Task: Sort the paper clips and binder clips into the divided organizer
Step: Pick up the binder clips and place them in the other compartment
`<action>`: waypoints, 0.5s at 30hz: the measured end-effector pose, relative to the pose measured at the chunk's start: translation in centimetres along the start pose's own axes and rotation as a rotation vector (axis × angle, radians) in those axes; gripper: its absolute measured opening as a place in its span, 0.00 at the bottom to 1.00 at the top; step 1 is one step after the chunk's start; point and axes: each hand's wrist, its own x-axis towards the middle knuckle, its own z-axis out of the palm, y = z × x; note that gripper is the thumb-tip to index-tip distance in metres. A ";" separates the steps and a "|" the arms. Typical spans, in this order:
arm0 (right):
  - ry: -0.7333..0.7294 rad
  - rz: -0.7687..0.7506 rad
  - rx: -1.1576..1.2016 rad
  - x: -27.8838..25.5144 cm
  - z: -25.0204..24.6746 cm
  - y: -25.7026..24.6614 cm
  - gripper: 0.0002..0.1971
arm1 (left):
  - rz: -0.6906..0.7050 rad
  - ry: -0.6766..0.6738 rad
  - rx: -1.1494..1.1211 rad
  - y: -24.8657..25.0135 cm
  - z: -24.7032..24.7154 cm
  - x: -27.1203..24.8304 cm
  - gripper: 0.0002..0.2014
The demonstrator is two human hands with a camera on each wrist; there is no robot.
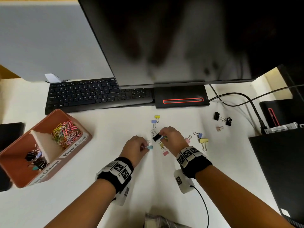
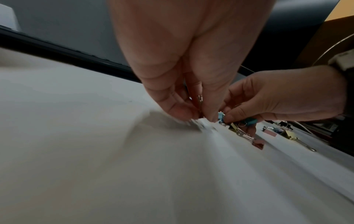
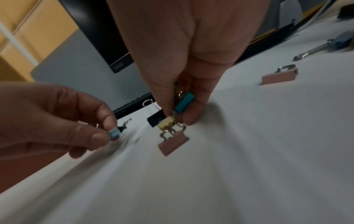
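The brown divided organizer (image 1: 19, 176) stands at the left; its far compartment holds coloured paper clips (image 1: 65, 134), its near one binder clips (image 1: 37, 159). My left hand (image 1: 146, 146) (image 2: 197, 116) pinches a light blue binder clip (image 1: 149, 146) (image 3: 114, 134) low over the white table. My right hand (image 1: 162, 137) (image 3: 179, 116) holds a teal binder clip (image 3: 184, 103) (image 2: 250, 121), its fingertips down at a yellow clip (image 3: 166, 125). A black clip (image 1: 157, 137) and a pink clip (image 3: 173, 144) lie right beside it.
More binder clips lie scattered: yellow and purple (image 1: 156, 119) further back, several pastel ones (image 1: 204, 141) to the right, two black ones (image 1: 222, 119) at the far right. A keyboard (image 1: 98, 94), monitor stand (image 1: 181, 97), cables and black boxes (image 1: 279, 162) border the area.
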 end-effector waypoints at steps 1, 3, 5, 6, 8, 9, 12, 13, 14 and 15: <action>-0.016 -0.020 0.001 -0.3 0.2 -0.3 0.13 | -0.001 0.006 -0.017 -0.3 -0.3 -0.5 0.04; -0.024 -0.076 0.025 -0.8 0.5 -0.8 0.12 | -0.008 0.031 -0.045 -0.7 -1.4 -1.5 0.05; -0.003 -0.166 0.045 -1.3 0.6 -2.0 0.11 | -0.022 0.087 -0.086 -1.2 -3.2 -2.8 0.06; 0.005 -0.225 0.049 -1.4 0.7 -2.8 0.10 | -0.028 0.125 -0.107 -1.5 -4.4 -3.6 0.07; -0.007 -0.341 0.037 -1.6 1.0 -5.4 0.08 | -0.048 0.216 -0.110 -2.2 -7.2 -5.5 0.09; -0.026 -0.395 0.034 -1.6 1.4 -7.1 0.08 | -0.066 0.267 -0.095 -2.8 -8.9 -6.5 0.09; -0.099 -0.563 0.039 -1.5 3.4 -13.4 0.07 | -0.148 0.421 0.012 -5.3 -14.2 -9.9 0.06; -0.129 -0.624 0.043 -1.5 4.3 -15.8 0.07 | -0.196 0.465 0.052 -6.6 -15.8 -11.0 0.06; -0.167 -0.678 0.053 -1.5 5.4 -18.3 0.07 | -0.251 0.503 0.071 -7.8 -17.4 -12.0 0.06; -0.204 -0.727 0.061 -1.4 6.6 -20.8 0.07 | -0.310 0.536 0.080 -9.0 -18.8 -12.9 0.06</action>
